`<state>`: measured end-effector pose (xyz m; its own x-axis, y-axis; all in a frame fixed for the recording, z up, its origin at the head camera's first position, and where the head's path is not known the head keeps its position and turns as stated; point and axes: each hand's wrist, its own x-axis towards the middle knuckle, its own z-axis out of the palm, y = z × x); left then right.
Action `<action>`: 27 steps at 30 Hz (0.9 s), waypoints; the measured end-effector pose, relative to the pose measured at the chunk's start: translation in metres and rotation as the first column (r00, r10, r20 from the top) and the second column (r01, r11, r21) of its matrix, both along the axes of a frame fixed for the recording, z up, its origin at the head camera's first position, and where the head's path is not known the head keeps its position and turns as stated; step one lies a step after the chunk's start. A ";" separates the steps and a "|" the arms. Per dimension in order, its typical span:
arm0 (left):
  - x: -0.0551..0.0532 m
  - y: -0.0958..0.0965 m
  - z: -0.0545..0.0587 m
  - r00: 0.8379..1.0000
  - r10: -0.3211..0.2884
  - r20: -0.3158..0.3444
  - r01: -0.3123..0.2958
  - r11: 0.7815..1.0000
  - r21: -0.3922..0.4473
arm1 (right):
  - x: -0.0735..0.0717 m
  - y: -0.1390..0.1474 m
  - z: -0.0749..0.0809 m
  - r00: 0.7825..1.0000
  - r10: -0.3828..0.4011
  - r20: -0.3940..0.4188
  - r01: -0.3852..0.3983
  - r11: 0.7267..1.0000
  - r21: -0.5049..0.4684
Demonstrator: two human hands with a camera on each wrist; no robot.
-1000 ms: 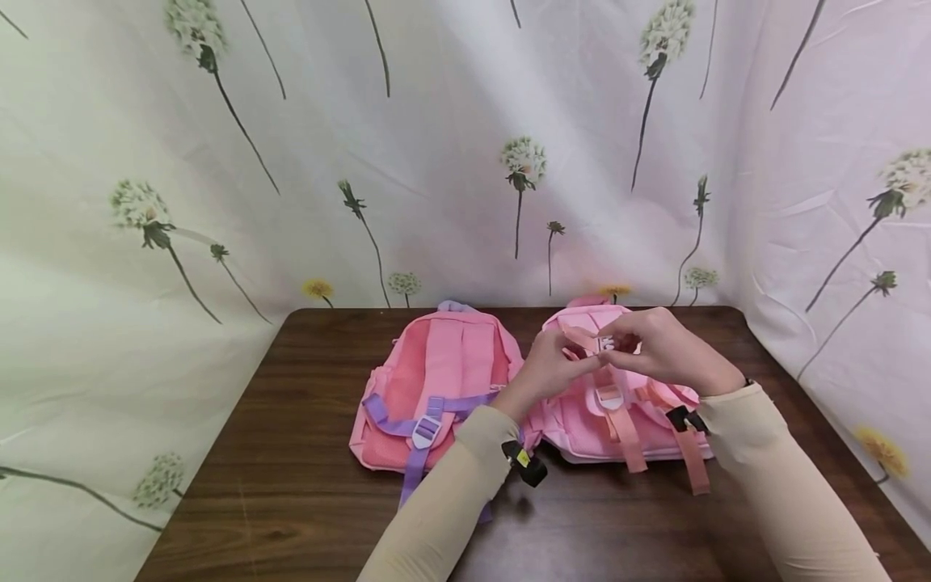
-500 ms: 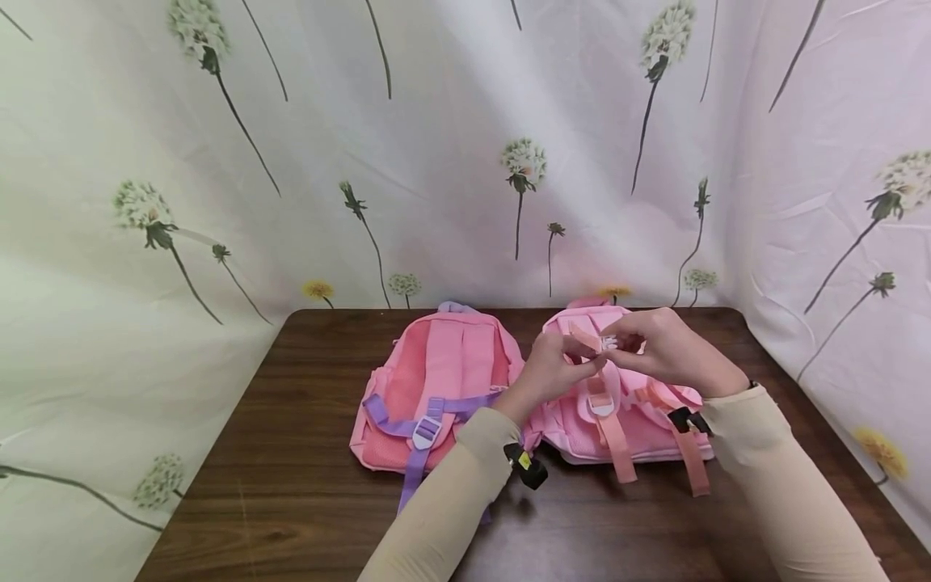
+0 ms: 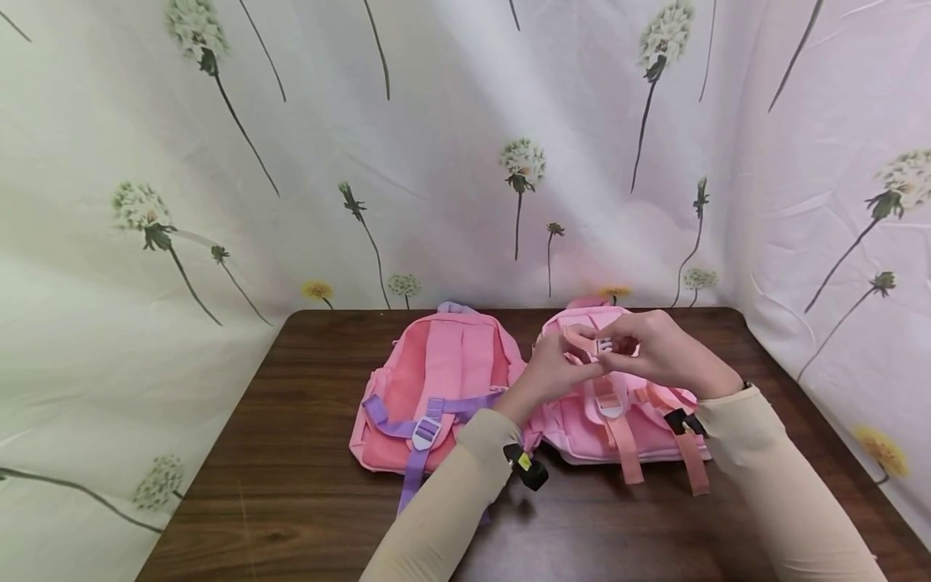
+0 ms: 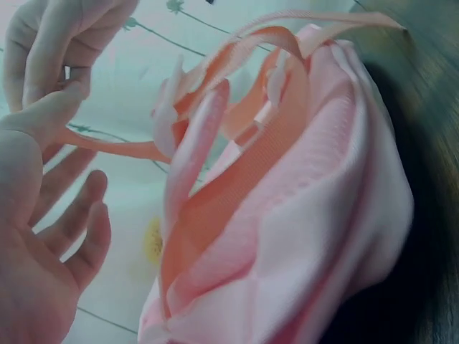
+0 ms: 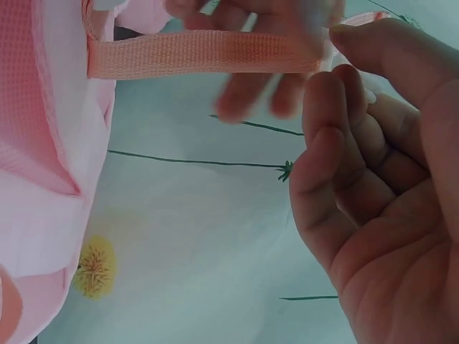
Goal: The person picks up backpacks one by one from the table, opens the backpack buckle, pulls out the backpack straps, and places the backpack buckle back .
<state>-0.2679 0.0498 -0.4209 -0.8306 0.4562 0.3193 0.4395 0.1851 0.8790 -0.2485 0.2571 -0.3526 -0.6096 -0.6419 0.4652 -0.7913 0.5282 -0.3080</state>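
A small white plastic buckle (image 3: 604, 345) with prongs is raised between both hands above the right pink backpack (image 3: 575, 440). My left hand (image 3: 554, 368) pinches it at its strap side, and my right hand (image 3: 665, 352) pinches it from the other side. The fingers hide part of the buckle. From the backpack an orange strap (image 5: 201, 56) runs taut toward the fingertips in the right wrist view. The left hand's other fingers (image 4: 82, 251) spread loosely in the left wrist view. A white strap adjuster (image 3: 612, 406) hangs below the hands with a loose orange end.
To the left lies a second pink backpack (image 3: 389, 404) with purple straps (image 3: 413, 477) and a white adjuster (image 3: 426, 432). Both rest on a dark wooden table (image 3: 291, 485). A dandelion-print cloth (image 3: 451, 202) hangs behind the table and along its right side.
The buckle and both hands shift slightly right, then back left. The hanging adjuster and loose orange strap end sway left, then right. The left backpack stays put.
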 end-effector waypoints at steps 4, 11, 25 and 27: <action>0.001 -0.001 0.004 0.999 0.035 0.021 -0.036 0.999 0.021 | 0.000 -0.001 0.002 1.000 0.006 -0.026 -0.006 1.000 -0.005; 0.001 -0.003 0.005 0.996 0.087 0.025 -0.087 0.996 -0.016 | 0.000 -0.001 0.004 1.000 0.001 -0.021 -0.001 1.000 0.007; 0.000 0.000 0.003 0.997 0.074 0.014 -0.075 0.996 0.057 | 0.001 0.003 0.000 0.999 0.015 -0.037 -0.015 1.000 0.004; 0.000 0.000 0.003 0.996 0.080 0.048 -0.083 0.995 0.057 | 0.000 0.003 0.000 0.999 0.018 -0.031 -0.018 1.000 0.003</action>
